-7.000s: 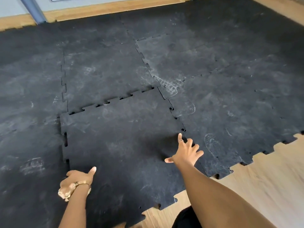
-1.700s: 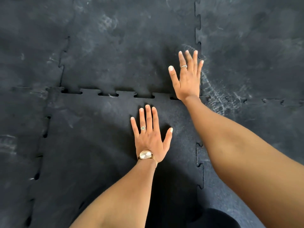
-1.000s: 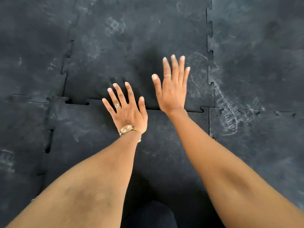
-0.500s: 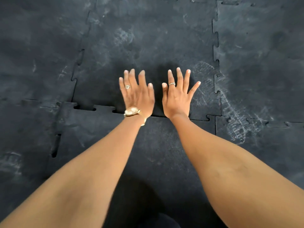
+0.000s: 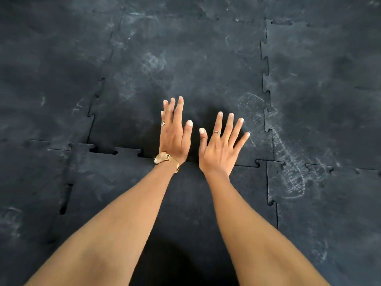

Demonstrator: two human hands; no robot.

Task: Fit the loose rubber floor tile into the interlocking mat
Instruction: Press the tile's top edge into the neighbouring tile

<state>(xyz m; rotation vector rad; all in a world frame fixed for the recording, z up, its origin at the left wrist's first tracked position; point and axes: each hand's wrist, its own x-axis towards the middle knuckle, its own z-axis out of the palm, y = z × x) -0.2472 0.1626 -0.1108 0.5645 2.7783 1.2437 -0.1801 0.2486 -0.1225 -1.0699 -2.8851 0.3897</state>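
The loose black rubber tile [image 5: 107, 182] lies under my forearms, with its toothed far edge along the seam [image 5: 115, 151] to the mat tile beyond [image 5: 185, 69]. Dark gaps show at that seam on the left and along the tile's left edge [image 5: 65, 199]. My left hand [image 5: 174, 135], with a gold watch and a ring, is tilted on edge over the seam, fingers straight. My right hand [image 5: 220, 145], with a ring, is spread flat across the seam beside it. Neither hand holds anything.
Black interlocking mat tiles with chalky shoe prints [image 5: 292, 182] fill the whole view. The seams on the right [image 5: 266, 83] look closed. A dark piece of my clothing [image 5: 181, 265] shows at the bottom between my arms.
Over the last second my left hand slid forward to the far seam beside my right hand, and has now turned from flat onto its edge. My right hand stayed at the seam.
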